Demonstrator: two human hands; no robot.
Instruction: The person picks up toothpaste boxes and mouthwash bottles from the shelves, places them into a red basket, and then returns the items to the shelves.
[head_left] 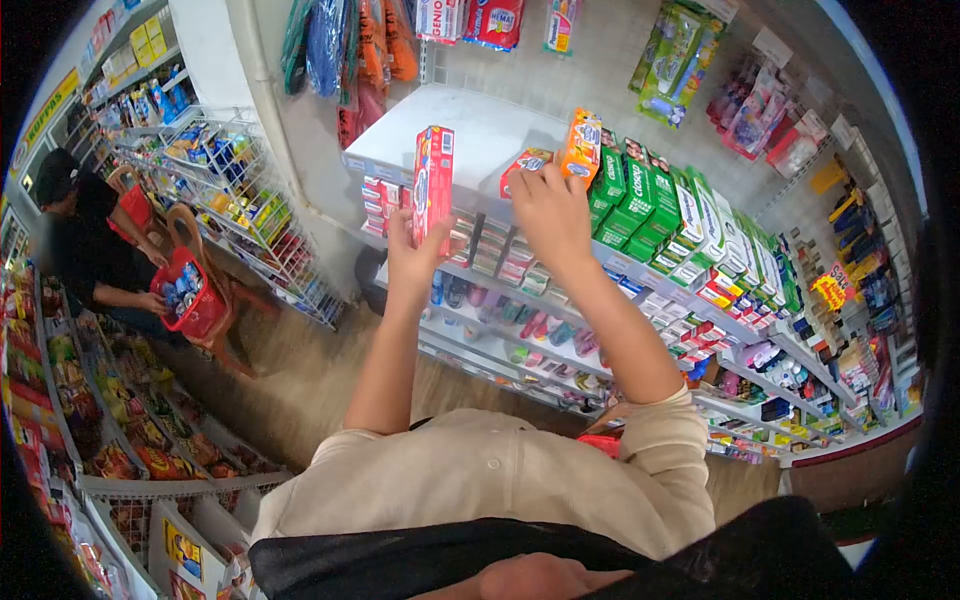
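Note:
My left hand (415, 258) is wrapped round the lower part of a long pink-red toothpaste box (434, 180), which it keeps upright in front of the shelf. Above the top shelf (425, 115), my right hand (552, 212) has its fingers closed at a small orange box (581, 145) that stands on end. Just left of those fingers lies another red-and-orange box (524, 168), partly covered by the hand. Beside the orange boxes run stacks of green Closeup boxes (638, 205) and white-and-green toothpaste boxes (705, 230).
Lower shelves (535, 325) carry many small packs. Bagged goods (345, 50) hang on the wall. To the left, a person in black (90, 235) handles a red basket (205, 310) on a chair, near a wire rack (250, 200). Snack shelves (130, 410) stand at left front.

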